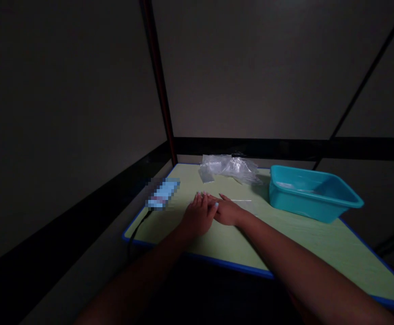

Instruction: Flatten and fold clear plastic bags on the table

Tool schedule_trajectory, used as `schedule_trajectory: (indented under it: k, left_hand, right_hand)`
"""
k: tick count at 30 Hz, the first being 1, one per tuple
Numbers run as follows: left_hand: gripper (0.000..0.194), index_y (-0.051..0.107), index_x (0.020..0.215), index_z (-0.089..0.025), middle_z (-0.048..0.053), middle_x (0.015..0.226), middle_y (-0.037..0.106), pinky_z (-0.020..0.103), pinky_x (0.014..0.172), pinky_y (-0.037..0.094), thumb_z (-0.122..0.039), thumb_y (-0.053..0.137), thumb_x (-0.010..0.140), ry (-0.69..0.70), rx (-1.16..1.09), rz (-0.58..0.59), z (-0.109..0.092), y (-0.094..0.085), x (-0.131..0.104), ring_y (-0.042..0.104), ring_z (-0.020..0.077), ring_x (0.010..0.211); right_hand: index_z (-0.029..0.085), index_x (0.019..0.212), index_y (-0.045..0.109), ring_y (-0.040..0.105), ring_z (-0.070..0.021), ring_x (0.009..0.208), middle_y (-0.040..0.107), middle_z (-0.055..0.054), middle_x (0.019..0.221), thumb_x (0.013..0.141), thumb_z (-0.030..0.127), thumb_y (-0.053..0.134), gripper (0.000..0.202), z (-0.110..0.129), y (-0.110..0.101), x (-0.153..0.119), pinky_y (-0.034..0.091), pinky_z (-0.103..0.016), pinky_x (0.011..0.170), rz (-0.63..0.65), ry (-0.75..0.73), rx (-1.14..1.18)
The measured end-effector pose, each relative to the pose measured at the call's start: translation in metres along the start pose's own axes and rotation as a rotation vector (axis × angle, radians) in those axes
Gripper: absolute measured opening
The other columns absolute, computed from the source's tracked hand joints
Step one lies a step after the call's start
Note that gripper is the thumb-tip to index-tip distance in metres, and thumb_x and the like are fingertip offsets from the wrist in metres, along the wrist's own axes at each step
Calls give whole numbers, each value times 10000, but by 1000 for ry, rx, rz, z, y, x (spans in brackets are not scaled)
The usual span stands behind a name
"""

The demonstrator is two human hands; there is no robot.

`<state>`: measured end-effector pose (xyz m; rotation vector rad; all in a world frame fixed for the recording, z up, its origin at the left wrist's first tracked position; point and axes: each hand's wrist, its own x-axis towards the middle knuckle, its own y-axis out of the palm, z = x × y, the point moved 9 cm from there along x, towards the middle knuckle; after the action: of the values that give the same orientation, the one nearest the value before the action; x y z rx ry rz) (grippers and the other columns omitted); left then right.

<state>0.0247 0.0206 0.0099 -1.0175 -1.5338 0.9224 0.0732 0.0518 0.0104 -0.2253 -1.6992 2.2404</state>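
My left hand lies over the fingers of my right hand, its own fingers stretched out and pointing away from me. Palm down, my right hand rests low over the table, with some of its fingers covered by the left one; those that show are extended. Just beyond my right hand is a flat clear plastic bag, its near part hidden by that hand. I see nothing gripped in either hand. Farther back lies a crumpled heap of clear plastic bags.
A teal plastic basin stands on the right of the pale green table, which has a blue edge. At the left edge lies a blurred-out, light blue device with a dark cable. Walls stand behind and to the left.
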Motion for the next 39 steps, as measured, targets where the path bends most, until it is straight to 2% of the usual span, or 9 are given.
schedule_trajectory:
  k: [8, 16, 21, 26, 30, 32, 34, 37, 39]
  left_hand:
    - [599, 417, 1341, -80, 195, 1425, 378, 503, 1059, 287, -477, 221, 937, -135, 172, 108, 22, -10, -23, 289, 277, 1354]
    - [608, 428, 1340, -87, 181, 1436, 363, 525, 1073, 243, -482, 205, 935, -181, 163, 91, 23, -12, -23, 260, 272, 1367]
    - [620, 444, 1330, -79, 184, 1437, 359, 542, 1067, 234, -483, 189, 934, -203, 132, 79, 21, -15, -23, 241, 273, 1374]
    - [684, 421, 1350, -67, 227, 1435, 340, 527, 1072, 210, -543, 192, 915, -235, 141, 72, 24, -13, -24, 214, 286, 1381]
    - [747, 394, 1356, -8, 283, 1427, 314, 554, 1071, 164, -574, 229, 896, -285, 164, 21, 28, -16, -26, 179, 334, 1383]
    - [729, 375, 1372, -24, 262, 1458, 262, 576, 1072, 128, -562, 246, 896, -282, 168, -27, 23, -23, -25, 140, 337, 1391]
    - [677, 352, 1396, -81, 199, 1492, 225, 566, 1085, 104, -534, 232, 907, -209, 133, -47, 7, -26, -19, 129, 305, 1399]
    - [666, 307, 1423, -118, 155, 1488, 273, 517, 1108, 107, -526, 162, 917, -96, 18, 13, -28, -22, -5, 169, 267, 1395]
    - [721, 290, 1428, -99, 184, 1475, 287, 533, 1098, 133, -567, 126, 904, -141, -52, 62, -41, -15, 7, 205, 299, 1381]
  right_hand:
    - [218, 1433, 285, 216, -195, 1374, 272, -81, 1484, 924, 442, 290, 557, -2, 3, 0, 114, -537, 1087, -7, 0, -2]
    - [201, 1443, 257, 183, -207, 1384, 241, -73, 1497, 928, 401, 245, 552, 0, -11, 2, 13, -584, 1074, -104, 137, -83]
    - [201, 1436, 280, 144, -204, 1393, 217, -64, 1506, 934, 408, 198, 548, 8, -3, 8, -6, -582, 1072, -64, 157, -98]
    - [150, 1461, 183, 71, -214, 1404, 149, -86, 1522, 915, 419, 228, 610, -4, 1, -1, 3, -591, 1068, 8, 244, -118]
    - [158, 1473, 128, 36, -209, 1406, 101, -86, 1528, 905, 436, 240, 643, -9, 1, -5, -13, -580, 1071, 29, 285, -117]
    - [163, 1476, 112, 35, -210, 1406, 88, -84, 1529, 903, 435, 240, 648, -10, 2, -5, -20, -577, 1071, 38, 291, -106]
    - [178, 1479, 100, 42, -218, 1406, 82, -81, 1530, 905, 432, 240, 643, -10, 3, -5, -15, -580, 1072, 51, 289, -101]
    - [233, 1478, 128, 36, -269, 1402, 56, -66, 1534, 865, 446, 378, 695, -8, 8, -4, -6, -583, 1072, 81, 226, -154]
    - [245, 1472, 177, 42, -305, 1397, 50, -70, 1532, 832, 424, 467, 726, -10, 11, -4, -12, -562, 1080, 84, 204, -206]
